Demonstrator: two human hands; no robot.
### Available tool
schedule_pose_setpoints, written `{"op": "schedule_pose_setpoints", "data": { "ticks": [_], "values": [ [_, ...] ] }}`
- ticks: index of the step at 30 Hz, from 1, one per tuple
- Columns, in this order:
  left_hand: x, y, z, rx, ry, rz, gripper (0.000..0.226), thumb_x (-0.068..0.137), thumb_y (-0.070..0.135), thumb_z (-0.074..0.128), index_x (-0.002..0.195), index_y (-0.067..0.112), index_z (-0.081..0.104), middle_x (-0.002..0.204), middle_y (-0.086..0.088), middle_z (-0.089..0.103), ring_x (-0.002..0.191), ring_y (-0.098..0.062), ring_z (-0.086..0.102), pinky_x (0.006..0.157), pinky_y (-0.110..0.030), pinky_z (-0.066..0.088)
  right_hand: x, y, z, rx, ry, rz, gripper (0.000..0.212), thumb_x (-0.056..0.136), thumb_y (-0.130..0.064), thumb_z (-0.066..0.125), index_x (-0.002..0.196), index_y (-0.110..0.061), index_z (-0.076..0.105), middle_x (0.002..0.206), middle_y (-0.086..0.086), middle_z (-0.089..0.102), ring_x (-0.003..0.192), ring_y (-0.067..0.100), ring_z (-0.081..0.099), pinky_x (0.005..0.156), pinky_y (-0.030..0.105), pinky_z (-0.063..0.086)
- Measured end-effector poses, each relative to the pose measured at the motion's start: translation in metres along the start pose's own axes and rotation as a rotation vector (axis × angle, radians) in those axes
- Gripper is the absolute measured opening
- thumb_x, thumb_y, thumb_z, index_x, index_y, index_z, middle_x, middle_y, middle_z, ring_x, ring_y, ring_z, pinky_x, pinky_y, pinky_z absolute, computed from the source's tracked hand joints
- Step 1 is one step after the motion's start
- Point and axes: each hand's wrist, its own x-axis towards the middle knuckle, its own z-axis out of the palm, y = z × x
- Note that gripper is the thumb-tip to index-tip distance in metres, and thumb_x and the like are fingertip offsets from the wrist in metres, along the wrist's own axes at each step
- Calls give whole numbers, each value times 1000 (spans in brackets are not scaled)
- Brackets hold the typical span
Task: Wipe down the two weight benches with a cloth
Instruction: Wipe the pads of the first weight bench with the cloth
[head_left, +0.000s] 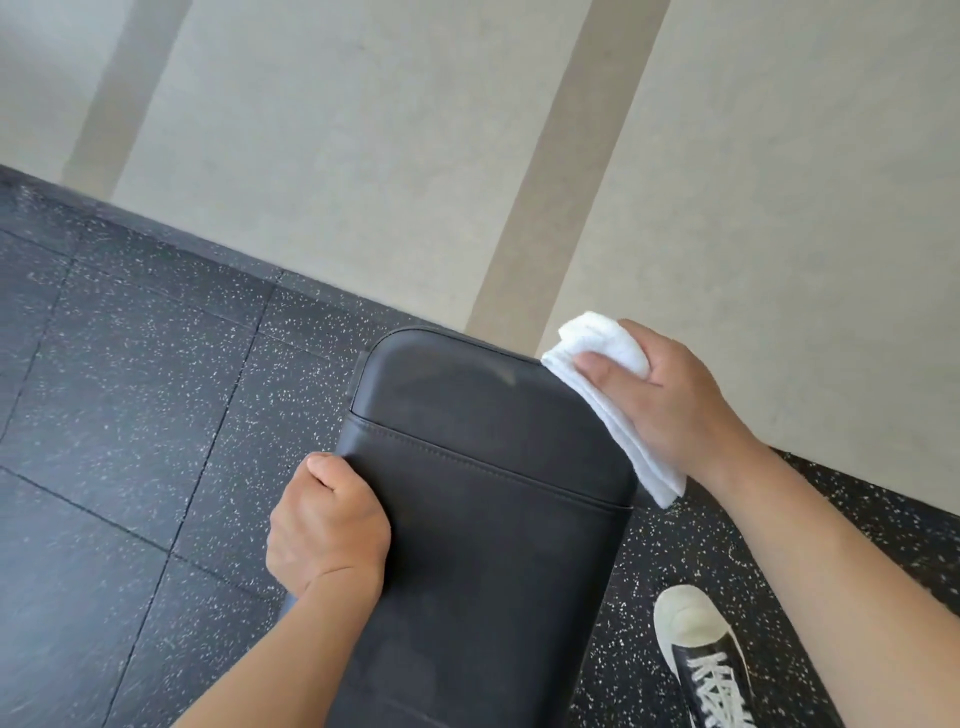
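Observation:
A black padded weight bench (483, 499) runs from the bottom middle up to its rounded end near the wall. My left hand (327, 525) grips the bench's left edge, fingers curled over the side. My right hand (670, 400) holds a folded white cloth (608, 395) against the bench's upper right corner and right side, thumb on top of the cloth. The cloth hangs down along the pad's right edge. Only one bench is in view.
Black speckled rubber floor tiles (130, 415) surround the bench. A beige wall (389, 182) with darker vertical stripes stands just beyond the bench's end. My black-and-white shoe (701, 654) stands on the floor at the bench's right.

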Motion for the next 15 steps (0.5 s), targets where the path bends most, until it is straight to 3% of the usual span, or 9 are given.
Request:
{"op": "schedule_pose_setpoints", "data": {
  "ticks": [2,5,9,11,15],
  "values": [
    [-1,2,-1,-2,13,-14,43,102,32,22,66,21,42,91,-25,63,78,-35,44,73,-43,33,18,-15,3,-70,-82,6,25,95,-57,59,104,-36,68,90,-12,70,81,6,65,75,33,51],
    [-1,4,-1,15,18,-21,42,102,32,22,67,21,44,99,-25,66,80,-35,44,74,-43,34,45,-39,13,-212,-208,4,20,99,-52,53,100,-42,70,91,-14,69,87,10,65,79,33,50],
    [-2,2,0,1,27,3,45,101,33,22,76,16,56,104,-23,68,83,-35,47,75,-43,34,51,-52,29,-393,-125,-3,29,98,-53,51,100,-30,68,93,-9,67,92,20,63,83,40,53],
    [-3,3,-1,-1,32,8,49,101,34,23,85,13,64,107,-24,68,85,-36,49,76,-43,34,38,-46,24,-335,-66,-15,28,95,-56,54,98,-32,68,91,-10,68,91,18,64,83,40,53],
    [-3,2,-1,-6,54,20,41,101,33,23,71,23,49,106,-23,69,82,-35,46,75,-43,34,9,-8,3,-41,-7,12,29,91,-62,63,101,-36,71,91,-15,73,83,5,67,77,34,53]
  ]
}}
